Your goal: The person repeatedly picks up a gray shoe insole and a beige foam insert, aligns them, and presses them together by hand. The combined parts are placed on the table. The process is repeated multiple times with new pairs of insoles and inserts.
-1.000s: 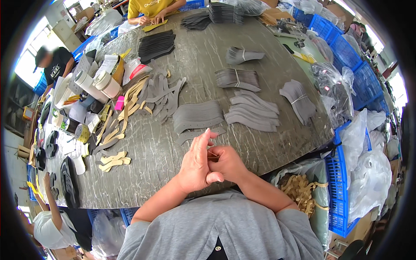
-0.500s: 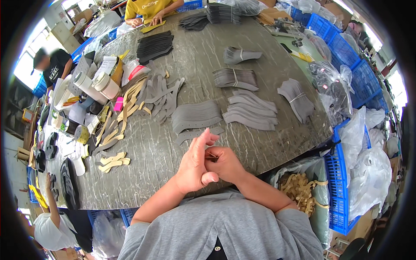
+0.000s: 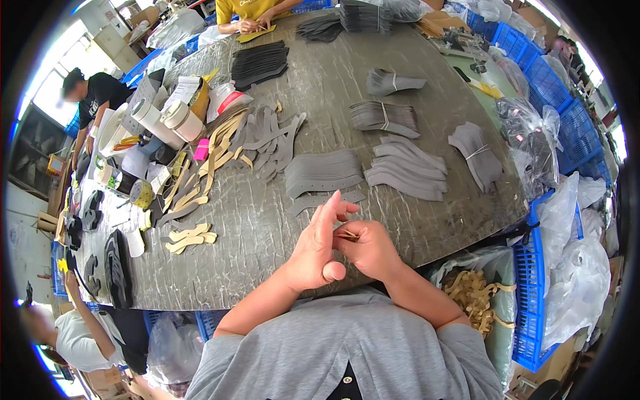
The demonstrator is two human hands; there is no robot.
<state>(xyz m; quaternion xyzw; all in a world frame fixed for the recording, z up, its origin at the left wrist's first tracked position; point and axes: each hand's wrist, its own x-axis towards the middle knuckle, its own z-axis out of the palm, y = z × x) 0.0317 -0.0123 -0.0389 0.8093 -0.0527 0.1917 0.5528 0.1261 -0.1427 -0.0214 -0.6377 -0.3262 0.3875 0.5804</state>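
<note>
My left hand [image 3: 313, 250] is held upright over the near table edge, fingers stretched out and the thumb apart. Against its palm side my right hand [image 3: 372, 252] is closed in a pinch. Thin brownish edges [image 3: 347, 235] poke out of the right fingers; what they belong to is too small to make out. Just beyond the hands lies a curved grey strip [image 3: 328, 201] with small holes. Behind it sits a fanned stack of grey strips [image 3: 323, 172]. To its right are loose grey wavy pieces [image 3: 407, 170] and a tied grey bundle [image 3: 385, 119].
More tied bundles lie at right [image 3: 476, 157] and farther back [image 3: 395, 82]. Cream and grey offcuts [image 3: 217, 143], jars [image 3: 182, 121] and a black sole [image 3: 118, 270] cover the left side. A blue crate [image 3: 528, 300] stands at the right edge. Other people work around the table.
The whole view has shifted, so the table's things appear farther right. My hands keep nearly the same pose together. The far co-worker's hands have come closer together over the yellow piece.
</note>
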